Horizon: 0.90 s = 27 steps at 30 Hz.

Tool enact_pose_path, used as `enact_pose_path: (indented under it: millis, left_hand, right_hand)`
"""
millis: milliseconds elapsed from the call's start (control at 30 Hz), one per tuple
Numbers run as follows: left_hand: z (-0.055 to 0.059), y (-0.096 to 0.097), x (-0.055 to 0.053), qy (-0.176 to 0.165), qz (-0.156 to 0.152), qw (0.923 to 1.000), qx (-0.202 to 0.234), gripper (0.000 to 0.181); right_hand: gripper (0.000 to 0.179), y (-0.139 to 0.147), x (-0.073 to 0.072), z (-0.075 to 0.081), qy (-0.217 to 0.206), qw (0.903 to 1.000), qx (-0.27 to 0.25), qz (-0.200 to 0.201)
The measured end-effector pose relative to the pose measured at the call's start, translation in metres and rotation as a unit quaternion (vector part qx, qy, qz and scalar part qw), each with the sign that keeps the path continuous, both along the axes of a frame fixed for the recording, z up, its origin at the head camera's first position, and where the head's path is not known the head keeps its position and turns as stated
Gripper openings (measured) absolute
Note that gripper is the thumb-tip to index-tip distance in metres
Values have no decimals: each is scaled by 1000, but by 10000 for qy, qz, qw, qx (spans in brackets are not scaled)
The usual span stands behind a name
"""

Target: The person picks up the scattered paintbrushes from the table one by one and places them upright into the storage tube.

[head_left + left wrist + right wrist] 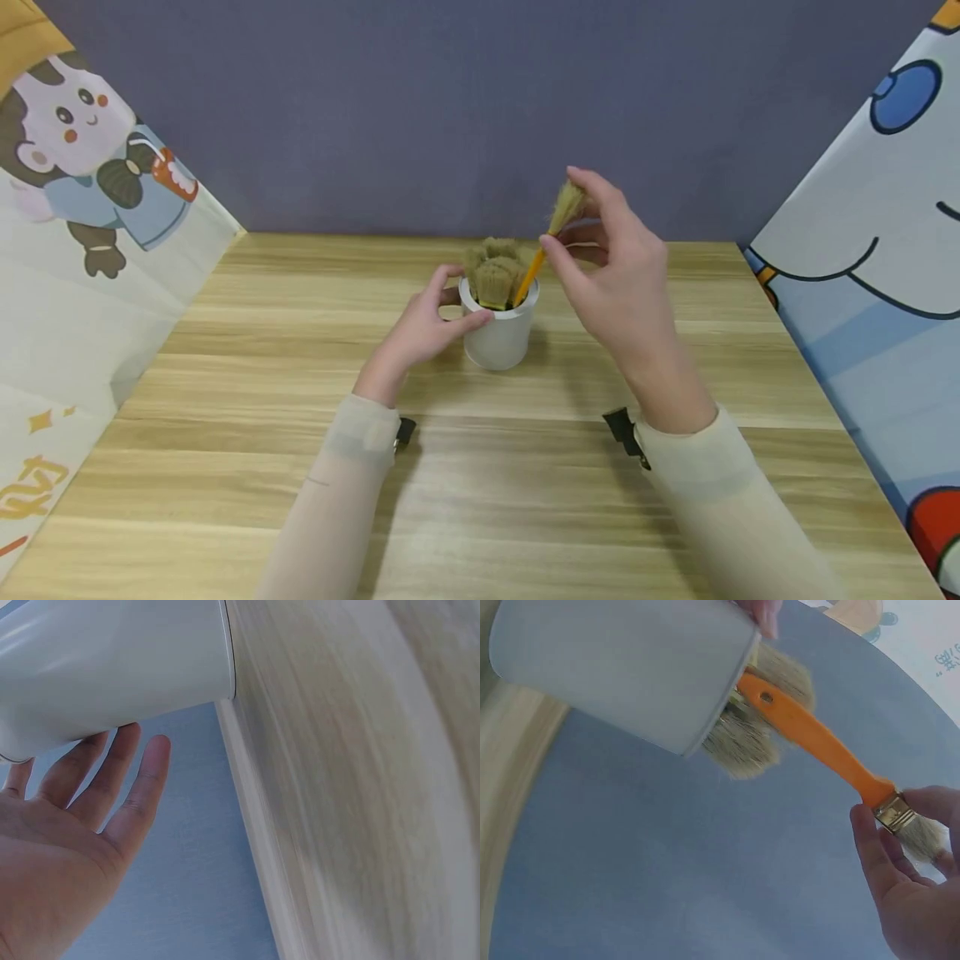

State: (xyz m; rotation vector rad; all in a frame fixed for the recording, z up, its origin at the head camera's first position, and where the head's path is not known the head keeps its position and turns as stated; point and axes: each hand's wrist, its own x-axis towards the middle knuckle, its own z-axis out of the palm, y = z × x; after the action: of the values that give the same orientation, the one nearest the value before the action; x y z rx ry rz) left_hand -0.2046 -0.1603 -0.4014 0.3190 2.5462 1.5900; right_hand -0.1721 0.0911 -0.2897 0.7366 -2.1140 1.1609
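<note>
A white cup (498,343) stands upright on the wooden table, with several bristle brushes (495,282) in it, bristles up. My left hand (422,332) holds the cup from its left side, thumb at the front of the rim and fingers against the wall. At the right, my right hand (628,279) pinches a paintbrush (817,741) near its metal ferrule (895,813). The paintbrush has an orange handle and pale bristles pointing up. Its handle end is at the cup's mouth, among the other brushes; how deep it sits is hard to tell.
The wood-grain table (480,500) ends at a dark blue-grey wall (450,117). Cartoon-printed panels flank it at the left (97,167) and right (847,225). Black clips (621,429) sit at both sleeve cuffs.
</note>
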Motion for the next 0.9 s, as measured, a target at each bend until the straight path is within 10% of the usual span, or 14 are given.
enact_pose_path:
  millis: [467,900]
  left_hand:
    - [0,-1,-1,-18,-59,10000,-25,82]
    - [-2,-2,-1,27,-75,9999,-62,82]
  right_hand:
    - [55,-16,7,-15,1152,9924,374,-203]
    - [47,-32,-9,-38,797,9835,1579,-385]
